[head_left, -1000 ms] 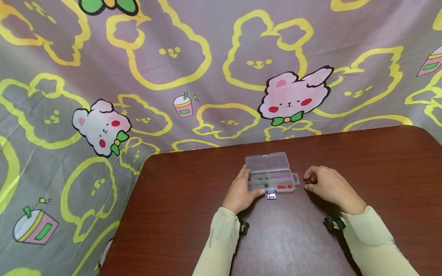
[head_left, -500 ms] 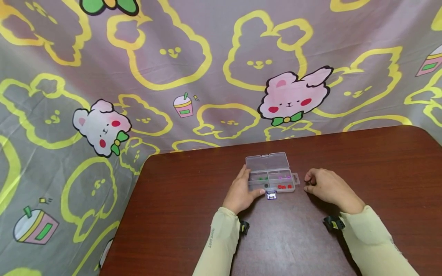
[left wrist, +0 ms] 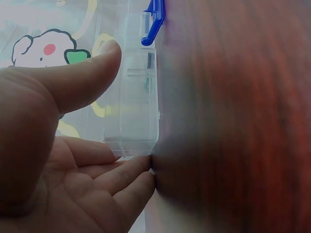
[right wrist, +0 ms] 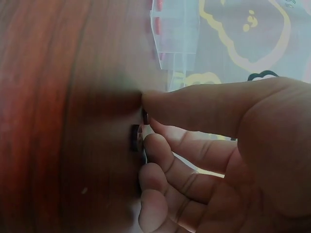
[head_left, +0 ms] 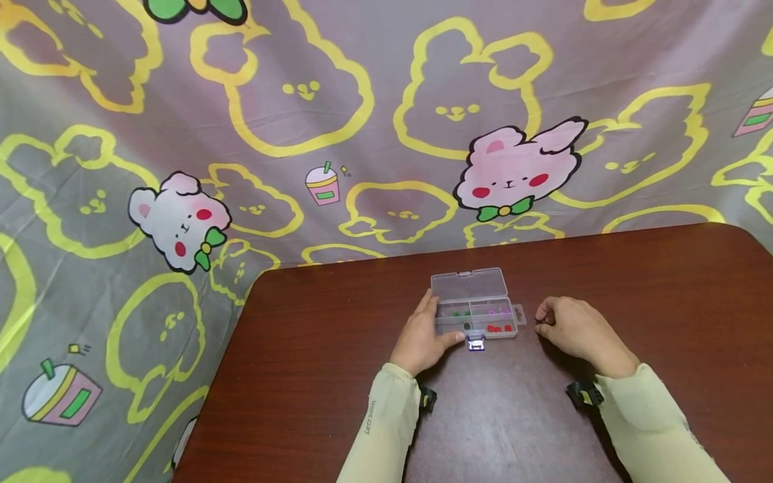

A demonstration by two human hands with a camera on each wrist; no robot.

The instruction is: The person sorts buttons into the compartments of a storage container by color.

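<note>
A clear plastic compartment box [head_left: 500, 335] lies on the table with its lid [head_left: 470, 286] tipped back. Its sections hold green pieces [head_left: 461, 314], purple pieces [head_left: 498, 312], red pieces [head_left: 495, 329] and one dark piece [head_left: 467, 326]. My left hand [head_left: 417, 339] holds the box at its left end, thumb along the front edge, fingers against the side. To the right of the box, my right hand [head_left: 574, 329] is low at the tabletop. Its thumb and forefinger pinch a small dark piece [right wrist: 145, 116]; another small dark piece [right wrist: 134, 138] is at the middle fingertip.
The brown wooden table [head_left: 314, 362] has a patterned cloth [head_left: 374, 134] hanging behind and at its left. A blue-edged latch [head_left: 476, 343] sticks out from the box's front, and a clear hanging tab [head_left: 520, 314] from its right end.
</note>
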